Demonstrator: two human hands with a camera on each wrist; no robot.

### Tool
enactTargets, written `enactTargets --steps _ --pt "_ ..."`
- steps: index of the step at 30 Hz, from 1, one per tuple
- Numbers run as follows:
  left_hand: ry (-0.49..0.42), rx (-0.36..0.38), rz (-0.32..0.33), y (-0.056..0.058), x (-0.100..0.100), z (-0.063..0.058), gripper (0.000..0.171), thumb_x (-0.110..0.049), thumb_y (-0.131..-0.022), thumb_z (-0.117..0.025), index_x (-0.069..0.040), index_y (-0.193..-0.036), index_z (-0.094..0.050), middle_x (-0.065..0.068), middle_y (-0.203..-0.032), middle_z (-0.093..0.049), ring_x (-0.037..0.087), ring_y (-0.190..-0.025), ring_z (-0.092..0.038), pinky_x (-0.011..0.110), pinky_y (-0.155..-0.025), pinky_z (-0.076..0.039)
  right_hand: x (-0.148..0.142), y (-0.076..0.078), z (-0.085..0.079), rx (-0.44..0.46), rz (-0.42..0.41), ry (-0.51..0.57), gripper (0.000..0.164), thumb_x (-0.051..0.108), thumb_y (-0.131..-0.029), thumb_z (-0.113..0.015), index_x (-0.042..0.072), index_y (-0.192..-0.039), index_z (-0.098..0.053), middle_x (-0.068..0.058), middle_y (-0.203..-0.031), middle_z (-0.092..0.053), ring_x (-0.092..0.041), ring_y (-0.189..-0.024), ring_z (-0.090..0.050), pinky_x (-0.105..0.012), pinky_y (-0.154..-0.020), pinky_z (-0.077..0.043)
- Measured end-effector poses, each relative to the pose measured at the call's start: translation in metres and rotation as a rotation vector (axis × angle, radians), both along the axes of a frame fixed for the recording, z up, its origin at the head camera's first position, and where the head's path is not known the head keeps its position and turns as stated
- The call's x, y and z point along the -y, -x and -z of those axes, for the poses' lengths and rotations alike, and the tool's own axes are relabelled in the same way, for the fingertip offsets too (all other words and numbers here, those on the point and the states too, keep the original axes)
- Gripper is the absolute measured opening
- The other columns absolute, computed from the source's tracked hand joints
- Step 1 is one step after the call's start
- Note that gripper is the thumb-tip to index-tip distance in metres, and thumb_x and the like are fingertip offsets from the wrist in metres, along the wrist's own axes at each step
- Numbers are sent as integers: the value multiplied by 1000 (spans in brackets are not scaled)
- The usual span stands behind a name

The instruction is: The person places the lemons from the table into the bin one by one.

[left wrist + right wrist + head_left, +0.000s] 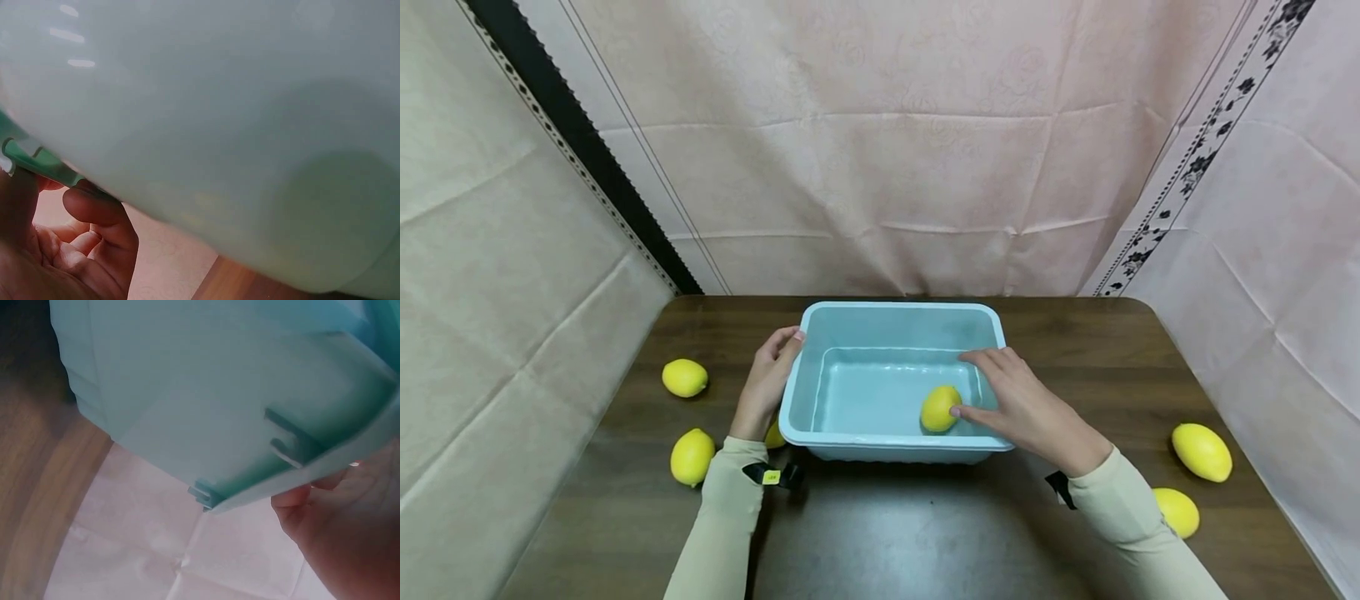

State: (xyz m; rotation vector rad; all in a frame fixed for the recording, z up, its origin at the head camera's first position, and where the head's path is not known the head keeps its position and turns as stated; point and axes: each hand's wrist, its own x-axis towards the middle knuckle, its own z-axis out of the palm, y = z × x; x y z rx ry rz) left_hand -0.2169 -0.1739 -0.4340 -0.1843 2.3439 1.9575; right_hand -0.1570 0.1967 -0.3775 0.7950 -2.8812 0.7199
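A light blue plastic basin (880,442) stands on the brown table, and one yellow lemon (938,408) lies inside it near the front right. At the basin's left rim, my left hand (770,375) grips the edge; the left wrist view shows curled fingers (94,209) at the rim below the pale wall. My right hand (1022,400) reaches over the right rim, fingers extended and spread. Its thumb tip is right at the lemon's right side, while the other fingertips are over the basin's interior. From the right wrist camera, the basin's outer wall (181,394) hides the lemon and most fingers.
Two lemons lie to the left, a far one (685,377) and a nearer one (692,457). Another lemon (776,434) peeks out between my left wrist and the basin. At the right are a lemon (1202,452) and one (1177,511) partly behind my sleeve. Cloth curtains (910,183) surround the table.
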Motion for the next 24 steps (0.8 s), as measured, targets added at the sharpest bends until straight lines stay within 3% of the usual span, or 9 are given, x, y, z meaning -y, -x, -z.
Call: enactTargets --steps 12,24 --pt "5 -5 -6 0 1 0 58 -52 -110 -49 -11 -151 -50 20 -132 -62 22 -102 -64 30 -78 -57 -20 -14 -15 -52 26 39 68 32 -91 -86 3 -145 -54 -15 -141 -55 -34 -132 -50 -57 -110 -47" --pt "3 4 0 -1 1 1 58 -53 -109 -49 -12 -151 -50 20 -132 -62 21 -100 -64 31 -78 -56 -53 -48 -15 -107 130 87 69 33 -94 -83 11 -150 -48 -12 -151 -50 -36 -136 -52 -64 -105 -47"
